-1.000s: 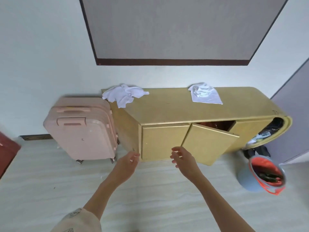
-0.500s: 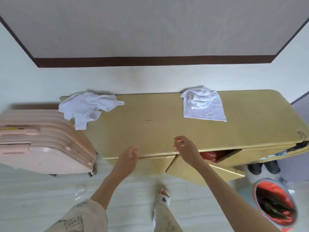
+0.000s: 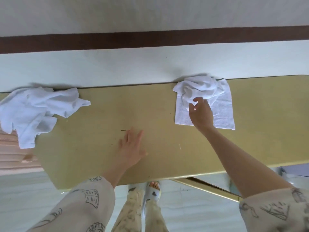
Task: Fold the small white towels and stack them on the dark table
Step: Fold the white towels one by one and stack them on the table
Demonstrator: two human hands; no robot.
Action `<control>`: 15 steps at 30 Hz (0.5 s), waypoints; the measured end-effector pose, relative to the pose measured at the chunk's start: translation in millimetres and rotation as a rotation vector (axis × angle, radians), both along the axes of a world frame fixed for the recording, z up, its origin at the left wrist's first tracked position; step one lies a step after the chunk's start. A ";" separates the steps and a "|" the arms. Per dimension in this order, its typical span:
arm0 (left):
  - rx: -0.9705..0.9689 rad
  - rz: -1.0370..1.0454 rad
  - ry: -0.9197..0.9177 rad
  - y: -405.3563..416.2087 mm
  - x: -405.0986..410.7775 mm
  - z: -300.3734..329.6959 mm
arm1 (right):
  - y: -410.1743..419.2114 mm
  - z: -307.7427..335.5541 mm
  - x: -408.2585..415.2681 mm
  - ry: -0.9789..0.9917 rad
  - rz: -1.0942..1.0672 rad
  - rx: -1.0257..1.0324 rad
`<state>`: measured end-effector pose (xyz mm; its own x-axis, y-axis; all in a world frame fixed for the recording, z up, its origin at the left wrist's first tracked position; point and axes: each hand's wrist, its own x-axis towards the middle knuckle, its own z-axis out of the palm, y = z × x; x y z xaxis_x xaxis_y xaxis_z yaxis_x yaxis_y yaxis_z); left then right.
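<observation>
1. The person has stepped right up to the long mustard-yellow wooden counter (image 3: 150,114); a second ago both hands hung in front of its doors, and now both are over its top.
2. The right hand (image 3: 201,114) has come onto the crumpled white terry towel (image 3: 222,104) at the counter's far right, which lies partly flat against the wall edge. Its fingers curl into the bunched upper part; whether the grip has closed on the cloth I cannot tell.
3. The left hand (image 3: 132,148) lies flat on bare counter near the middle, fingers straight and apart, holding nothing.
4. A second loose heap of white towels (image 3: 33,111) sits at the far left end, spilling over the edge, untouched and well apart from both hands.
5. Judged from this, folding is only starting: nothing is folded or stacked, and no dark table is in view.
6. The counter top is scuffed with a few small marks. Behind it runs a pale wall with a dark brown band; a pink ribbed suitcase (image 3: 11,158) stands at the left, and the floor is pale.
</observation>
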<state>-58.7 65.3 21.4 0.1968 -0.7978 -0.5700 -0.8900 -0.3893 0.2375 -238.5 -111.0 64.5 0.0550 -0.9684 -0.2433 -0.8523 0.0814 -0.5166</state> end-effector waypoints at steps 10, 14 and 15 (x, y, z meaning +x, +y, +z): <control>0.173 -0.057 -0.066 -20.6 18.7 -27.6 | -66.4 -29.4 26.1 0.259 -0.105 -0.057; 0.174 -0.035 -0.042 -21.6 20.8 -25.0 | -71.4 -10.9 21.4 0.056 -0.178 -0.184; 0.175 -0.042 -0.036 -21.3 20.6 -23.5 | -71.9 -2.5 19.7 0.006 -0.181 -0.219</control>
